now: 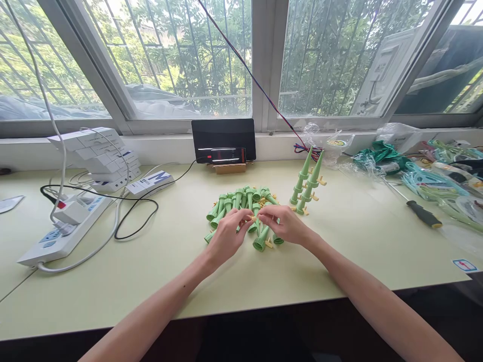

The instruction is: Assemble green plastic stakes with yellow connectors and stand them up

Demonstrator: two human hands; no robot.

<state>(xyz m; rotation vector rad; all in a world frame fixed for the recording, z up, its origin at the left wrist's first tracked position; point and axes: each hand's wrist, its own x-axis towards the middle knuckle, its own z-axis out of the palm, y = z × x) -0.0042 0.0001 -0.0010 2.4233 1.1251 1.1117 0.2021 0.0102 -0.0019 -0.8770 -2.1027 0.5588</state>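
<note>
A heap of green plastic spikes with small yellow knobs (241, 201) lies in the middle of the pale green table (151, 271). Both my hands hover over its near side. My left hand (226, 234) is curled, its fingertips pinching a small yellow piece. My right hand (285, 223) is curled too, fingers meeting the left hand's at that piece and resting on a green spike (261, 240). Two stacks of nested green spikes (307, 183) lie just right of the heap, pointing up and away.
A white power strip (56, 231) with plugs and black and white cables sits at the left, beside stacked white boxes (101, 156). A phone on a wooden stand (226, 156) leans against a dark tablet. A screwdriver (420, 212) and bagged green items (433, 171) lie at the right.
</note>
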